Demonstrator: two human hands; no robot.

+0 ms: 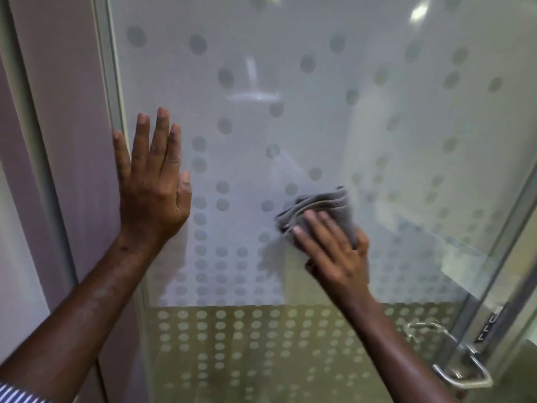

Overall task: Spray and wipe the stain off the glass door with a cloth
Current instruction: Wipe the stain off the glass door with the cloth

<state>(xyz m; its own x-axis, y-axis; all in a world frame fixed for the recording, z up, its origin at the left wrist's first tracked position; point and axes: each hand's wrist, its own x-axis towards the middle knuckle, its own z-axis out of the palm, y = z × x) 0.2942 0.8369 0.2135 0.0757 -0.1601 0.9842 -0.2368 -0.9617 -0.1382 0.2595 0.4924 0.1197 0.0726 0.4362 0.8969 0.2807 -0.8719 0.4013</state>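
A frosted glass door with a pattern of grey dots fills the view. My right hand presses a folded grey cloth flat against the glass at centre right, fingers straight over the cloth. My left hand lies flat on the glass near the door's left edge, fingers spread and pointing up. No stain can be told apart from the dots. No spray bottle is in view.
A grey door frame runs down the left side. A metal door handle and lock sit at the lower right, next to the door's right edge. Below the frosted band the glass shows a darker floor behind.
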